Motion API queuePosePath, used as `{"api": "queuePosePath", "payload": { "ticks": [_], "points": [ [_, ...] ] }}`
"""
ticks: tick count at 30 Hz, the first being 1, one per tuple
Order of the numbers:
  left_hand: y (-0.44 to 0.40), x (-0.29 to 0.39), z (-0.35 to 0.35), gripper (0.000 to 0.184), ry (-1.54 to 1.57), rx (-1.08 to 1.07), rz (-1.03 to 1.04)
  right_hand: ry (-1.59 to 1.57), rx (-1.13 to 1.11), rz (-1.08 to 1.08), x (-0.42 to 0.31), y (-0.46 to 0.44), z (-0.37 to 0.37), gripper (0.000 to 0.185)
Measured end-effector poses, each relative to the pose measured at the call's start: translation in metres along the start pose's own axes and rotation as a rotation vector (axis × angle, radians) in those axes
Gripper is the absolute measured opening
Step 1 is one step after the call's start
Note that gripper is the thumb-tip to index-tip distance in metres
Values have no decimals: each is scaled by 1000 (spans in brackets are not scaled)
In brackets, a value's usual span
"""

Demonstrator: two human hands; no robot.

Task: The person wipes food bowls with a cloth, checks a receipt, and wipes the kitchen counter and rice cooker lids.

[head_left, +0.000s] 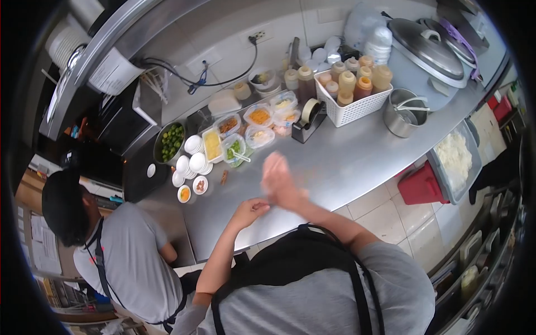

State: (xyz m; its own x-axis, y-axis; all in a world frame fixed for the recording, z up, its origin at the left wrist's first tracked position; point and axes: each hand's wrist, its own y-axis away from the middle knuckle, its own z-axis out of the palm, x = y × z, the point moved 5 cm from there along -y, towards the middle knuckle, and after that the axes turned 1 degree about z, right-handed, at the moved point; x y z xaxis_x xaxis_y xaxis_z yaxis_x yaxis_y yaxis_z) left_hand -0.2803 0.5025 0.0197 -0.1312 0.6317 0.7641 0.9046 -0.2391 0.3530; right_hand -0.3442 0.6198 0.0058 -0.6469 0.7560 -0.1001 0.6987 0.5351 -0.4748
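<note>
My left hand (250,213) is over the front part of the steel counter (340,151), its fingers drawn together in a pinch. Whatever the fingertips may hold is too small to make out. Just beyond it, my right hand (279,181) is smeared by motion above the counter, so its fingers cannot be read. Nearest to the hands on the left lie a small brown piece (224,177) and a small white cup with reddish bits (200,185). A clear tub of chopped greens (233,149) with a white spoon stands farther back.
A tape dispenser (309,120) and a white basket of sauce bottles (357,106) stand behind. A steel pot (405,114) is at right. Stacked white cups (198,162) and a bowl of green fruit (171,142) sit left. A co-worker (131,257) is close on my left.
</note>
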Motion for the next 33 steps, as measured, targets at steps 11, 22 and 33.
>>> {"api": "queuePosePath", "payload": {
  "ticks": [11,22,33],
  "points": [
    [-156,26,18,54,207,278,241,-771,-173,239,25,80,17,24],
    [-255,51,33,67,165,670,398,-1010,263,1032,173,109,-24,33],
    [-190,82,65,41,-104,925,294,-706,468,475,247,2,9,37]
  ]
}}
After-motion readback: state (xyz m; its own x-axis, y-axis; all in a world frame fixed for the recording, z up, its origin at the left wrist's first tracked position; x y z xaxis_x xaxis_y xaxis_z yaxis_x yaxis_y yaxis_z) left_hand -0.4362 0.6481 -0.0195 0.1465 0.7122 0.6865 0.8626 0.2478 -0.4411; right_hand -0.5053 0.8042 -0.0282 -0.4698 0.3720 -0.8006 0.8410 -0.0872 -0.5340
